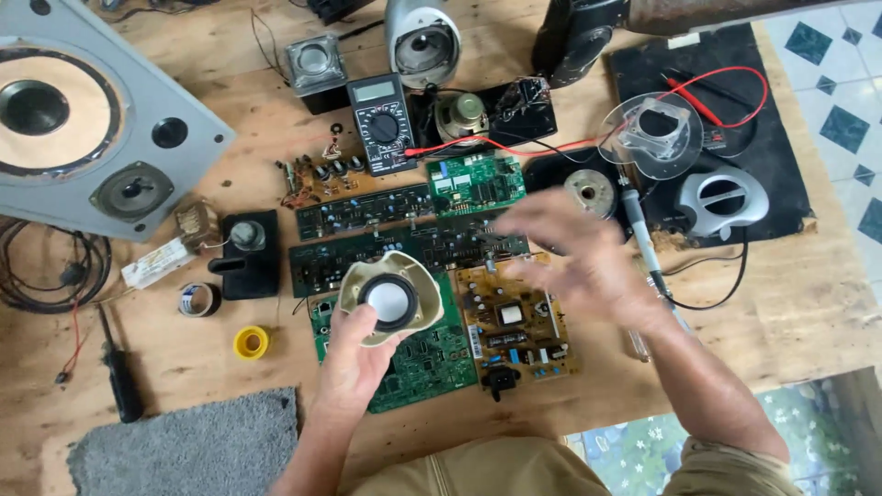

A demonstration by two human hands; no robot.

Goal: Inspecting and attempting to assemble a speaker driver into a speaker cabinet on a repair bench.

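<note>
Small speaker point(390, 299) gripped upright by left hand point(354, 354); right hand point(574, 253) hovers blurred, fingers spread.

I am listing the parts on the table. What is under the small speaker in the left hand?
Under the small speaker, held up by the left hand, lies a green circuit board. The speaker and hand cover its upper left part, so nothing can be read there.

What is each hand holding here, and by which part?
The left hand holds a small cream-framed speaker by its lower-left rim. The right hand, blurred above the circuit boards, holds nothing.
</note>
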